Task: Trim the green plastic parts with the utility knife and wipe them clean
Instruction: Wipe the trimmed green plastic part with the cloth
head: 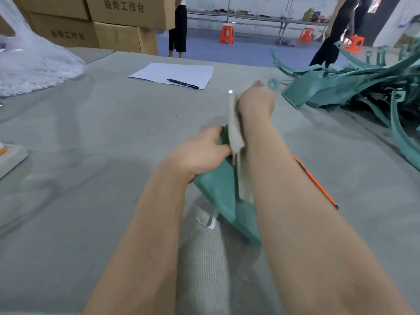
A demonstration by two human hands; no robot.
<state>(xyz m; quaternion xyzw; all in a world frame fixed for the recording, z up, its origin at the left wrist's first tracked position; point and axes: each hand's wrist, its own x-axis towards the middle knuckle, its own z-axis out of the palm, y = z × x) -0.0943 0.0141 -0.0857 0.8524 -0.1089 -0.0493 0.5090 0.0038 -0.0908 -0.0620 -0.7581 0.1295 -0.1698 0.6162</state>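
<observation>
Fingers [221, 148] of the left hand [200, 153] curl round a green plastic part [218, 185], held low over the grey table [91, 155]. The right hand [256, 103], blurred, clenches a pale cloth [235, 135] against the part's far end. An orange utility knife [318, 183] lies on the table, partly hidden by the right forearm. More green parts [341, 92] are heaped at far right. Beyond the hands, a pen [183, 83] rests on paper [177, 71].

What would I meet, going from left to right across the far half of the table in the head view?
Clear plastic bag → white paper sheet → right hand gripping a cloth → pile of green parts. Nearer, the left hand grips one green part.
</observation>
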